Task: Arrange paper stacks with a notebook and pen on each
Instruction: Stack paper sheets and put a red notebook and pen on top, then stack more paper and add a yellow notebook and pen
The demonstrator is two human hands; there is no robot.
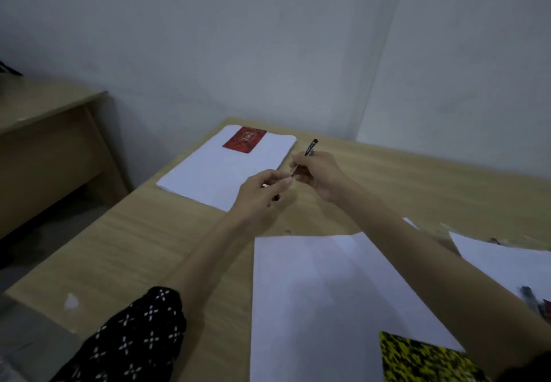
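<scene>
Centrally, above the light wooden tabletop, both bare hands raised and meeting over the gap between two paper stacks. Right hand closed around a slim black pen, barrel slanting up and away, cap end poking out past the knuckles toward the wall. Left hand curled, fingertips pinched at the pen's lower tip; something small and dark showing beneath the palm, too blurred to tell what. Left forearm bare, ending near the bottom edge in a black sleeve with a white cross pattern.

Farther back, toward the table's far left corner, a neat white paper stack lying flat, with a small red notebook resting on its far end. Nearer, a second white paper stack under the right forearm, with a yellow-and-black patterned notebook lying on its near right corner. At the right edge, another white paper sheet, partly cut off, with a dark blurred pen on it. Off to the left, a separate beige wooden desk against the pale grey wall.
</scene>
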